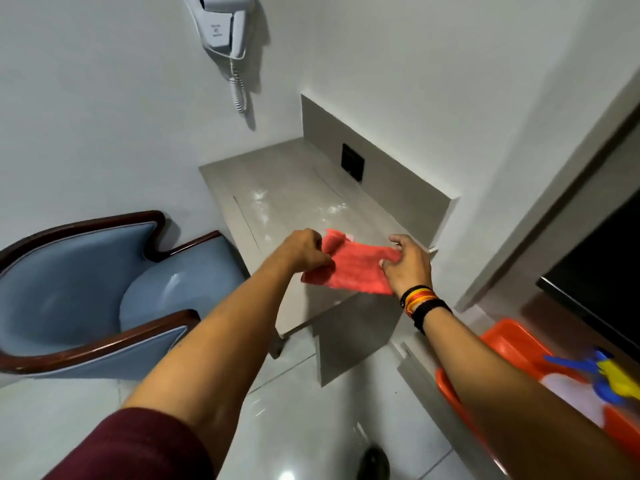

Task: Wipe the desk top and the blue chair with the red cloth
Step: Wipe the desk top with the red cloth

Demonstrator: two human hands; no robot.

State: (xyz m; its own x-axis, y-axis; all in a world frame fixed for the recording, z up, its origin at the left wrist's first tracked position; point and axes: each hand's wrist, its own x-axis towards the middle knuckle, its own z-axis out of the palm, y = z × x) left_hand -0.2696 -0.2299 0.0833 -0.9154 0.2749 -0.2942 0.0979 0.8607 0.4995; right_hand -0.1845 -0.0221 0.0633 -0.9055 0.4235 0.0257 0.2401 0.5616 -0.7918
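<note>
The red cloth point(356, 268) is stretched between both hands just above the near part of the grey desk top point(294, 199). My left hand point(306, 249) pinches its left edge and my right hand point(407, 263) grips its right edge. White dusty smears lie on the desk top beyond the cloth. The blue chair point(86, 289), with dark wooden arms, stands to the left of the desk, its seat facing the desk.
A white wall-mounted hair dryer point(223, 26) hangs above the desk. A black socket plate point(352, 161) sits in the desk's back panel. An orange tray point(512, 355) holding blue and yellow items lies at the right, below a dark screen point(602, 271). Glossy tiled floor below.
</note>
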